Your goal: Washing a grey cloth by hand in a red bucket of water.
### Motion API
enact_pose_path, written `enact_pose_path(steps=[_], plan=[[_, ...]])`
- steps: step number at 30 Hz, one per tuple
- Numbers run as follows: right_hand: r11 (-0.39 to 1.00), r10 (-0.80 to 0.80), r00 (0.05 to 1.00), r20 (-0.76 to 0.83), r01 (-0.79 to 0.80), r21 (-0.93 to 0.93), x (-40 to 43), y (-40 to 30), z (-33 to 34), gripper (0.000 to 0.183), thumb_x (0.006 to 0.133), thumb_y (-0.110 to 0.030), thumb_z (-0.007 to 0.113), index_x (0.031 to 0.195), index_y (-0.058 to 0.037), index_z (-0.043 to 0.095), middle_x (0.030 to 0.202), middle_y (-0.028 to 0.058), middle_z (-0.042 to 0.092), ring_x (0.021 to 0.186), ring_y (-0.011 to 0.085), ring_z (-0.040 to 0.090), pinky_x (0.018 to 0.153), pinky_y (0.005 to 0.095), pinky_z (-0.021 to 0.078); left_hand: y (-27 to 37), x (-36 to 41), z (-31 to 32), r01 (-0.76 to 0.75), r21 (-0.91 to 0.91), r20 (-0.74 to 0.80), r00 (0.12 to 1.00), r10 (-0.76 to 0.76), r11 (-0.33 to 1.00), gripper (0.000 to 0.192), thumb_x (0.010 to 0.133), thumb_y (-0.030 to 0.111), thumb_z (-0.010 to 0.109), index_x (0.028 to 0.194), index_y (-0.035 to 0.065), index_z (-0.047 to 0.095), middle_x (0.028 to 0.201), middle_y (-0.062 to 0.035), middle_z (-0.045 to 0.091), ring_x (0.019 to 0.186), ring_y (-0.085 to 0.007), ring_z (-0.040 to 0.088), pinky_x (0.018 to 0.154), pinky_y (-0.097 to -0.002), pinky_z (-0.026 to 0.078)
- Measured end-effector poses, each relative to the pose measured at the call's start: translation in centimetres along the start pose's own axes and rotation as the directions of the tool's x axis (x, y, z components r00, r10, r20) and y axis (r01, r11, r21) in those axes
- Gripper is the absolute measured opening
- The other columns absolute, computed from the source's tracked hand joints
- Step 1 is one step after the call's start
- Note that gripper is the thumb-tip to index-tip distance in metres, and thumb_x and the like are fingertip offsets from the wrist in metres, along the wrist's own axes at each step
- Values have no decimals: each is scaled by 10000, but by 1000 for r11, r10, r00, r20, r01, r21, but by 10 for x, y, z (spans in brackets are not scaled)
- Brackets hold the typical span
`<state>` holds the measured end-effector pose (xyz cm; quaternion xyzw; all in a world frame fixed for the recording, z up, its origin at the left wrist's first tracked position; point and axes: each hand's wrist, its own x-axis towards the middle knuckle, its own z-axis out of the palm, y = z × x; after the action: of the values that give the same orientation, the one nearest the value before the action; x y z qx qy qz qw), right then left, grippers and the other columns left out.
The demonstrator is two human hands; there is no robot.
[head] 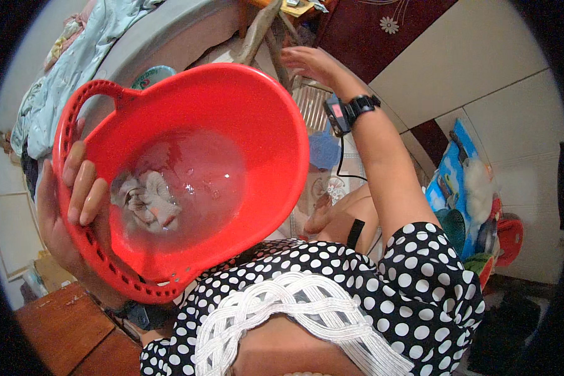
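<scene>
My left hand (82,188) grips the handled rim of a large red plastic basin (272,141), its fingers curled over the edge. The basin is tilted and close to my body. Cloudy water (207,174) lies in the bottom, and a wet pale cloth (152,202) rests in it at the left side. My right hand (308,63) is stretched out beyond the basin's far right rim, away from it. Its fingers are slightly blurred, and no object shows in them. Beneath that forearm are a ribbed clear plastic item (311,108) and a blue plastic item (323,150).
A bed edge (169,42) with light blue fabric (103,33) is at the upper left. Wooden legs (261,35) stand near my right hand. A black cable (342,162) hangs from the wrist device. Bags and containers (456,202) stand by the tiled wall.
</scene>
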<state>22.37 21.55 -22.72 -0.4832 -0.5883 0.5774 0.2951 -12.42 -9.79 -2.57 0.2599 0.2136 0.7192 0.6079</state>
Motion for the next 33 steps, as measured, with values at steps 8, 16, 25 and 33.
enact_pose_path(steps=[8,16,25,33], plan=[[767,282,735,-616,-558,-315,-48,295,-91,657,732,-294,603,1242,52,372,1172,257,496,1085,361,492,880,391,402,12,-2,1,73,62,-2,997,-73,995,174,945,164,348,840,29,323,721,-54,373,427,-91,353,398,-211,340],[760,561,586,-585,-644,84,-57,335,-76,716,783,-446,516,1200,124,395,1141,286,493,1039,366,502,849,401,412,-10,17,8,64,80,-45,997,-61,995,515,953,174,331,1335,-71,86,720,-53,364,430,-81,352,359,-204,355],[805,592,694,-410,-490,334,-50,391,-48,457,862,-358,435,1067,36,541,962,137,592,803,240,568,713,393,437,-25,30,25,59,172,-75,996,-47,983,525,955,183,313,1365,-18,53,859,-88,438,443,-67,345,365,-190,344],[583,744,663,-83,-583,566,-149,281,104,419,855,-363,470,1062,-9,557,958,110,598,816,218,569,708,381,447,-23,17,19,29,138,-41,999,-23,990,478,936,148,343,1321,-46,136,734,-39,359,411,-78,333,348,-199,315]])
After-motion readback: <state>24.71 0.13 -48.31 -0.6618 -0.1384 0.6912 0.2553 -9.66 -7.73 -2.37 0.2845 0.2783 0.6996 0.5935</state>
